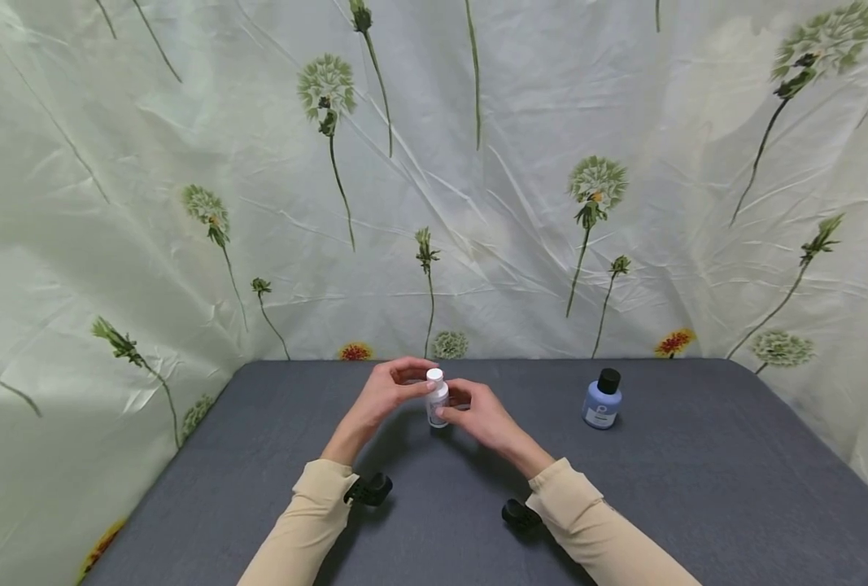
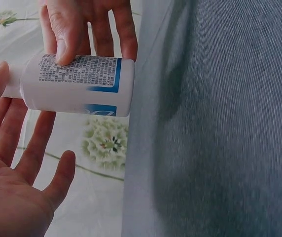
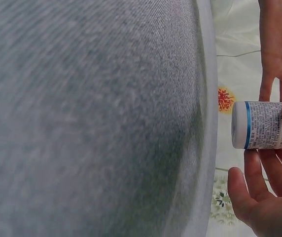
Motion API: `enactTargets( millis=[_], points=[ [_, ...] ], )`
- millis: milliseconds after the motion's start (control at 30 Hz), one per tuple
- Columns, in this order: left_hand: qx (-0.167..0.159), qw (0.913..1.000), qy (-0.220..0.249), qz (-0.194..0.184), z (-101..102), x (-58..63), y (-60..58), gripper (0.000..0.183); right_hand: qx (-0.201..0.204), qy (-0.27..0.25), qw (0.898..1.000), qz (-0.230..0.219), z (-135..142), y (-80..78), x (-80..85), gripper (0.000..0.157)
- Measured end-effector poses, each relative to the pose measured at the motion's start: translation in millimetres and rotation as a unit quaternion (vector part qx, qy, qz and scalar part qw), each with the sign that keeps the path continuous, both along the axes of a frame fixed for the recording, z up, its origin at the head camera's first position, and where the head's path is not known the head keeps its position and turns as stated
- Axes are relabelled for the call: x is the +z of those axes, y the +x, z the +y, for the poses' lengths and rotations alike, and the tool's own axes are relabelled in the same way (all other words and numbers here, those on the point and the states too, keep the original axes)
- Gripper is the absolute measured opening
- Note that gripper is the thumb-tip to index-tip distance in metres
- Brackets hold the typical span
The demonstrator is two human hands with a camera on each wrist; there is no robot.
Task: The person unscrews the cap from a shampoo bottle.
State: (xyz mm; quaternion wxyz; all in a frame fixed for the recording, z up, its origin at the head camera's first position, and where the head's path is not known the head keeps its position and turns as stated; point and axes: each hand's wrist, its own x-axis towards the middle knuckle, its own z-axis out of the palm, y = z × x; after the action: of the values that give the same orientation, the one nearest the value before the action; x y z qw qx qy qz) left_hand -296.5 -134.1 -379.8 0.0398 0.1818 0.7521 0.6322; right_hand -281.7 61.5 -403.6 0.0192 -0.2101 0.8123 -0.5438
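A small white bottle [image 1: 438, 397] with a printed, blue-edged label is held upright over the far middle of the table. My left hand [image 1: 384, 397] comes from the left and pinches its white cap between thumb and fingers. From the other side, my right hand [image 1: 483, 415] grips the body, thumb across the label. In the left wrist view the bottle [image 2: 77, 84] shows its dense text panel, with the left ring and little fingers stretched away from it. The right wrist view shows the bottle's base [image 3: 238, 125] clear of the fingers; its cap end is out of frame.
A blue bottle [image 1: 601, 404] with a black cap stands on the grey table [image 1: 258, 480], to the right of my hands. Behind the table's far edge hangs a pale curtain [image 1: 477, 203] printed with dandelions. Black wrist cameras [image 1: 369, 490] sit at both cuffs.
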Motion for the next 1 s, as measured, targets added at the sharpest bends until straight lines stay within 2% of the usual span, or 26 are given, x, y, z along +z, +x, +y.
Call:
enactTargets(
  millis=[133, 533, 1000],
  points=[
    [-0.009, 0.9999, -0.003, -0.004, 6, 13.2, 12.8, 0.034, -0.006, -0.002, 1.000, -0.003, 5, 3.2, -0.1, 0.036],
    [-0.019, 0.9998, 0.003, -0.009, 23, 13.9, 16.3, 0.034, -0.025, -0.003, 1.000, 0.004, 20, 6.9, -3.5, 0.037],
    [-0.026, 0.9996, 0.004, 0.010, 42, 11.8, 19.0, 0.033, -0.035, -0.010, 0.999, 0.011, 36, 15.5, -2.0, 0.038]
  ],
)
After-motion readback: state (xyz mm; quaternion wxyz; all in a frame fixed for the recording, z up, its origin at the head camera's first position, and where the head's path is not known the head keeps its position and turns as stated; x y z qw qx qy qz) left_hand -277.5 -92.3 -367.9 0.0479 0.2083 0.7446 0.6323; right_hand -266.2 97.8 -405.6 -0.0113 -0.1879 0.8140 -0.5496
